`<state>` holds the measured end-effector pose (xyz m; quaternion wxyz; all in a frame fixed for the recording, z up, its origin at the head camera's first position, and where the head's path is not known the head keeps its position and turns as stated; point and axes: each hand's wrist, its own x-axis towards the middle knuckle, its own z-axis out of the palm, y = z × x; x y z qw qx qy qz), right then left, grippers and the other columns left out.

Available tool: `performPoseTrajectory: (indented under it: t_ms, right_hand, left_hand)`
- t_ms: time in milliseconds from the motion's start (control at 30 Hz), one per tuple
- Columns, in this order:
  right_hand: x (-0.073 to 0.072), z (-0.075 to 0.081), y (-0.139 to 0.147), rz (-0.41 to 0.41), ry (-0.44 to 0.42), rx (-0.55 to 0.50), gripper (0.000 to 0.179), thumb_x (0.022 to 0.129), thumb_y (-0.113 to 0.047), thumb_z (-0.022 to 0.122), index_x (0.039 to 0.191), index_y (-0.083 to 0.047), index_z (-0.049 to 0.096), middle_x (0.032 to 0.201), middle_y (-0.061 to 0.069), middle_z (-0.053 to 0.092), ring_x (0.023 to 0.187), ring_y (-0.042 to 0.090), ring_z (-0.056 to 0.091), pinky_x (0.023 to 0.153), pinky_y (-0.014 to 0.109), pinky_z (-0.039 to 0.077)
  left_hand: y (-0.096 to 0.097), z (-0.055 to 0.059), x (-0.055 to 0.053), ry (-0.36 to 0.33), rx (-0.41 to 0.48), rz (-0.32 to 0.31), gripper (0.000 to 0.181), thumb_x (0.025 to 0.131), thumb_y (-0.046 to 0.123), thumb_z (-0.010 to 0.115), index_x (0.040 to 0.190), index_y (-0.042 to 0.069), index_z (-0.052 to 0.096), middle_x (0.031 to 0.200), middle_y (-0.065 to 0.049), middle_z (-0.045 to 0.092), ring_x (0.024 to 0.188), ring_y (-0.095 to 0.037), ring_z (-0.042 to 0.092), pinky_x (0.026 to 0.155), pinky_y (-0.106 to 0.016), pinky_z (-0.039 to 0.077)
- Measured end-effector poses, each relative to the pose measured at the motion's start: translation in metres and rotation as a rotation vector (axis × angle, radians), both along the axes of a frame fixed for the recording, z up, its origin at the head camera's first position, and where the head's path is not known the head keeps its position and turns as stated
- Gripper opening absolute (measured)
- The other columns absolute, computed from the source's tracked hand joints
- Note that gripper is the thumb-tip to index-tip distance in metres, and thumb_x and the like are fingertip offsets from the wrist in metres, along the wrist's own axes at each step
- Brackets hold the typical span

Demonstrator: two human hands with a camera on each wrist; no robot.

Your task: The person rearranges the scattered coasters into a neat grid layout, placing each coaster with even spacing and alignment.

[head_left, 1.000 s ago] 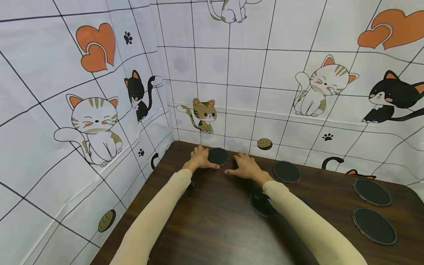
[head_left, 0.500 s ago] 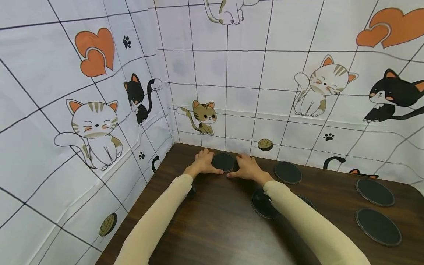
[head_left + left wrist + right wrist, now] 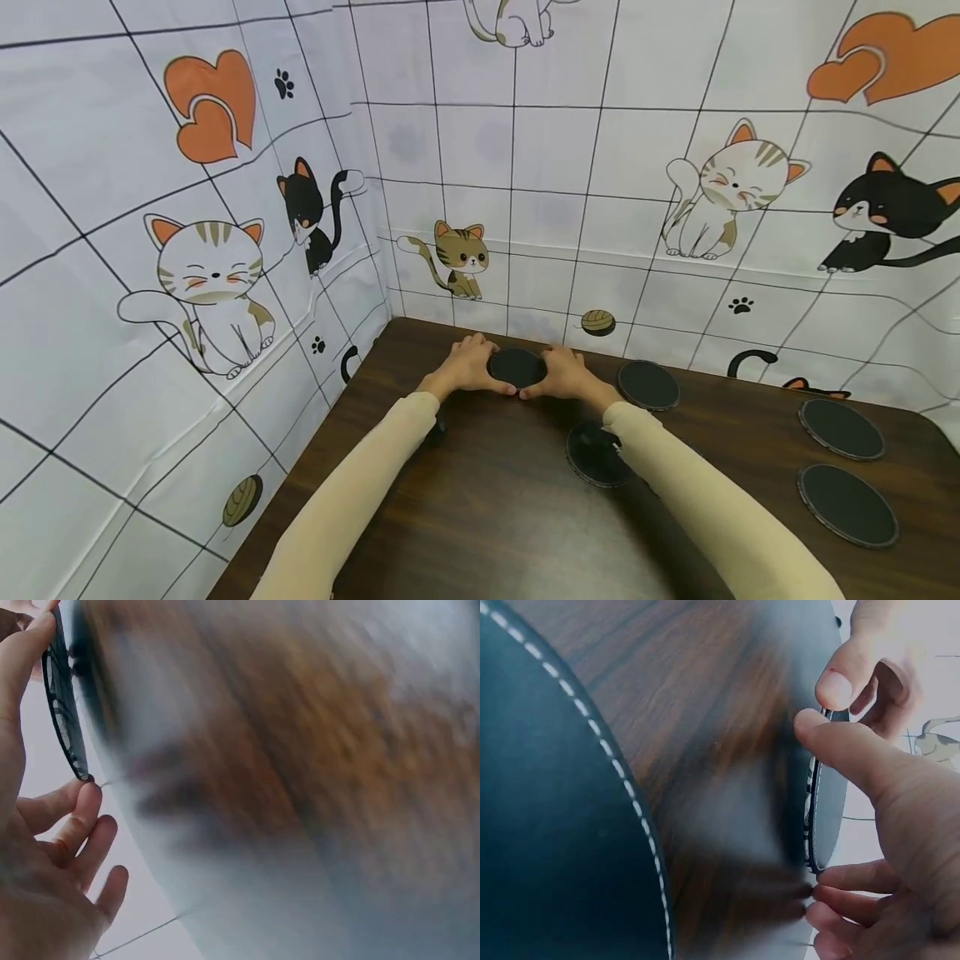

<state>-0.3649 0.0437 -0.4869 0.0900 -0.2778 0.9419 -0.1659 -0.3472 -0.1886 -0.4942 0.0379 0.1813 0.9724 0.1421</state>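
Note:
At the far left of the table, a round black coaster (image 3: pixel 517 367) sits between both hands. Along its edge runs pale stitching, visible in the right wrist view. My left hand (image 3: pixel 468 367) grips its left rim, thumb at the near edge and fingers around the far side. My right hand (image 3: pixel 564 373) holds the right rim the same way, and the two thumbs nearly meet at the front. In the left wrist view the coaster (image 3: pixel 64 705) shows edge-on between thumb and fingertips. The right wrist view has the coaster (image 3: pixel 830 799) above the wood surface, with its dark reflection beside it.
More round black coasters lie on the brown table (image 3: pixel 480 517): one right of my hand (image 3: pixel 649 385), one by the right forearm (image 3: pixel 592 454), two at the far right (image 3: pixel 842 428). Cat-patterned white sheeting (image 3: pixel 555 217) encloses the back and left edges.
Both hands have closed in on the coaster and now grip its rim. The coaster has shifted slightly right and toward the person. The other coasters keep their places.

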Motion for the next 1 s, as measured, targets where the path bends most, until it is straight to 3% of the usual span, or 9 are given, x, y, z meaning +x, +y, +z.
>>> performPoseTrajectory:
  t_ms: [200,367,500,667,900,1000]
  right_hand:
    - [0.012,0.012,0.025,-0.034,-0.025,-0.073,0.087,0.078,-0.052,0.087,0.132,0.01,0.059,0.125,0.022,0.06,0.111,0.038,0.056,0.094,0.062,0.038]
    - [0.023,0.017,0.046,-0.049,-0.048,-0.109,0.088,0.079,-0.051,0.086,0.135,0.011,0.056,0.128,0.024,0.057,0.113,0.04,0.055,0.097,0.064,0.037]
    - [0.032,0.024,0.064,-0.061,-0.044,-0.149,0.09,0.08,-0.049,0.086,0.136,0.012,0.053,0.132,0.026,0.055,0.117,0.043,0.055,0.1,0.065,0.038]
    - [0.048,0.032,0.106,-0.123,-0.029,-0.17,0.09,0.079,-0.048,0.087,0.136,0.013,0.054,0.13,0.027,0.057,0.115,0.044,0.056,0.1,0.067,0.036]
    - [0.079,0.044,0.169,-0.235,-0.02,-0.153,0.091,0.076,-0.05,0.088,0.135,0.011,0.054,0.128,0.025,0.056,0.107,0.041,0.058,0.09,0.058,0.048]
    - [0.093,0.05,0.197,-0.241,0.012,-0.134,0.091,0.078,-0.051,0.087,0.134,0.013,0.054,0.128,0.027,0.055,0.111,0.044,0.056,0.094,0.063,0.042]
  left_hand:
    - [0.022,0.012,0.007,0.003,0.036,-0.022,0.097,0.076,0.072,0.077,0.144,0.007,0.054,0.135,-0.013,0.049,0.122,-0.03,0.046,0.101,-0.054,0.039]
    - [0.041,0.018,0.011,-0.001,0.047,-0.047,0.098,0.075,0.072,0.078,0.144,0.005,0.055,0.126,-0.012,0.051,0.116,-0.028,0.05,0.099,-0.053,0.043]
    - [0.056,0.025,0.014,0.046,0.044,-0.071,0.095,0.074,0.071,0.078,0.14,0.006,0.057,0.126,-0.01,0.053,0.114,-0.025,0.051,0.1,-0.051,0.042]
    - [0.096,0.032,0.017,0.075,0.056,-0.141,0.092,0.074,0.071,0.079,0.138,0.007,0.059,0.124,-0.009,0.055,0.111,-0.023,0.052,0.099,-0.049,0.04]
    - [0.158,0.033,0.028,0.072,0.108,-0.224,0.095,0.074,0.074,0.076,0.139,0.006,0.059,0.122,-0.008,0.053,0.106,-0.022,0.055,0.101,-0.048,0.042]
    - [0.186,0.036,0.033,0.083,0.103,-0.266,0.095,0.075,0.076,0.074,0.139,0.007,0.06,0.122,-0.007,0.052,0.104,-0.021,0.055,0.1,-0.047,0.043]
